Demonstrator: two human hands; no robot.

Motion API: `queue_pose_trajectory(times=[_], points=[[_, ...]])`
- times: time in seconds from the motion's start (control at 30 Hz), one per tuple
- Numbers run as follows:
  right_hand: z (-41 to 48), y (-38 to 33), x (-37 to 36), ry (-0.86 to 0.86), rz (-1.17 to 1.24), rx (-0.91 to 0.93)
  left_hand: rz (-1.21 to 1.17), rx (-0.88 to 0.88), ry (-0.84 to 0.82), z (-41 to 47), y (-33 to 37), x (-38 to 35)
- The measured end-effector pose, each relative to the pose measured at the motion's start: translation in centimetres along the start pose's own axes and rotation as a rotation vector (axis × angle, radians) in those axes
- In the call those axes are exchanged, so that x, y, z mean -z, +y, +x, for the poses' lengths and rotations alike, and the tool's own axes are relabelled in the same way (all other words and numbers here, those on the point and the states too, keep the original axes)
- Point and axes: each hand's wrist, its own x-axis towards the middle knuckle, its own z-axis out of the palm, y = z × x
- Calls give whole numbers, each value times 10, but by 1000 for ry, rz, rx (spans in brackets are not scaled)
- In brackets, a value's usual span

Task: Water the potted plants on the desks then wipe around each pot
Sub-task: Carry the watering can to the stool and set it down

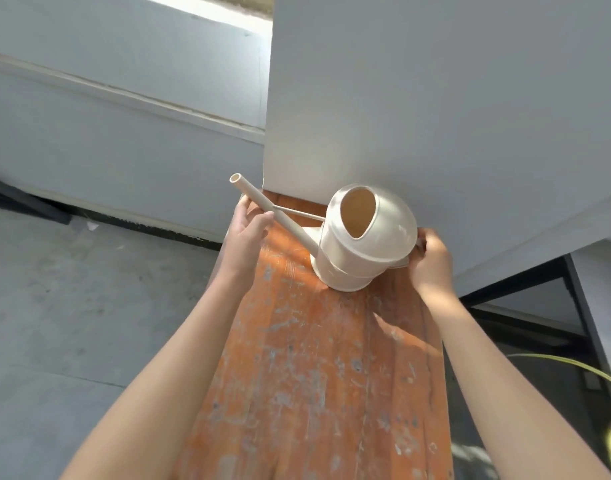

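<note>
Watering can: I see a cream watering can (361, 239) standing upright at the far end of a worn orange plank (317, 368), tight against the grey wall (435, 98) where the plank stops. I read that spot as a parking place, out of the way, with the wall behind it as a backstop.

Spout: the long spout (262, 202) points away toward the far left corner of the plank and overhangs that edge, and a thin brace ties it back to the body.

Left hand: my left hand (248, 233) is curled loosely round the spout about halfway along, thumb on top and fingers underneath. It looks like a steadying hold, there to stop the can swinging when it comes up.

Right hand: my right hand (430, 261) is closed at the back of the can, just off the plank's right edge, where a handle would sit. The body hides the handle, so I can't tell how firm the grasp is.

Contact: the base sits flat on the plank, so the can isn't lifted yet.

Fill level: the top opening faces me, but I can't make out any water inside.

Plants: no pots or desks are in view, so watering hasn't begun as far as I can judge.

Next: I'd lift straight up with both hands, level, so the spout clears the wall corner.

Risk: the overhanging spout could clip the wall.
</note>
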Motion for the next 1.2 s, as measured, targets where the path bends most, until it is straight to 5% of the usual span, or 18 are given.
queue_pose_trajectory(times=[0.33,0.73,1.2], points=[[-14,11,3,56,-1,-83,171,125,45,-20,-2,17],[-140,48,34,-24,50,-86,380,159,95,-141,-39,56],[-339,112,61,-303,-9,180,464,105,465,-413,-96,98]])
